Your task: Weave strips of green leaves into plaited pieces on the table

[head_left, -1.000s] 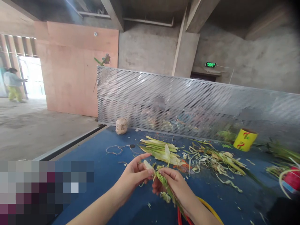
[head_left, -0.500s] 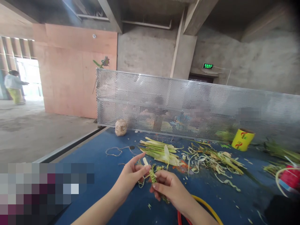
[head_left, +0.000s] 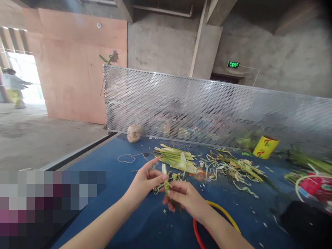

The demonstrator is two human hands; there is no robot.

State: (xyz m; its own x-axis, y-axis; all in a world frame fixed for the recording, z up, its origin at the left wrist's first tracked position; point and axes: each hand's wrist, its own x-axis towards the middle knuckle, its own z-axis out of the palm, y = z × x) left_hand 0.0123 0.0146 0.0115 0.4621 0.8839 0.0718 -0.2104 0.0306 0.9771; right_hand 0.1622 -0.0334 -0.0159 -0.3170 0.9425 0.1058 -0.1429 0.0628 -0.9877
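Both hands pinched the small green woven leaf strip [head_left: 166,186]: left hand [head_left: 144,182] at nine o'clock, right hand [head_left: 184,197] at four o'clock.

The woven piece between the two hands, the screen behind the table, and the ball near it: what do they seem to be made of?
Woven piece: plant leaf strips, matte green and pale, plaited; both hands pinch it.
Screen: probably sheet metal, dull silver-grey, punched with rows of small round holes.
Ball: likely wound twine or fibre, beige and rough; too small to be sure.

Woven leaf piece [head_left: 166,187] mostly covered by right hand [head_left: 185,199]; red-yellow hoops [head_left: 207,221] beneath its wrist cut off at frame bottom.
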